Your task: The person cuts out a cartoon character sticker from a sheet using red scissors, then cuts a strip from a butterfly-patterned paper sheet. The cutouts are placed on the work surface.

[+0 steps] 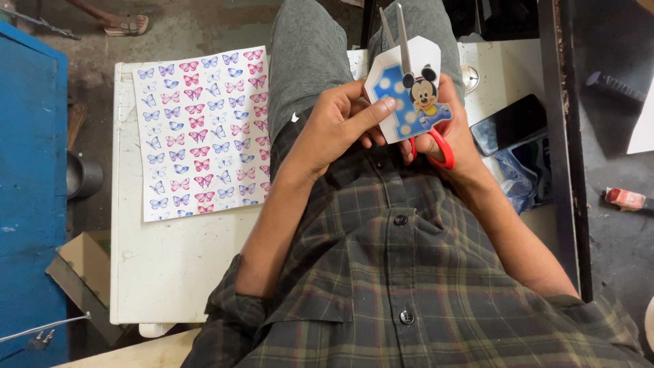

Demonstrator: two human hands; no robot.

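Plaid shirt (409, 272) fills the bottom of my view, grey trousers (306, 54) above it. Left hand (334, 126) has its grip closed on a paper cutout (402, 95), blue numeral with a cartoon mouse, thumb pressed on its face. Right hand (453, 140) has fingers closed through the red handles of scissors (409, 75); blades point up over the cutout, nearly together, and I can't tell if they bite paper. Cutout sits over the lap, between both hands. No containers I can make out. Butterfly sticker sheet (201, 129) lies flat on the white table (170, 272), left of the lap. Black phone (507, 123) lies right, beside a crumpled plastic bag (518, 177). Blue cabinet (30, 191) at the far left, concrete floor (197, 27) beyond, someone's sandalled foot (126, 26) at the top.
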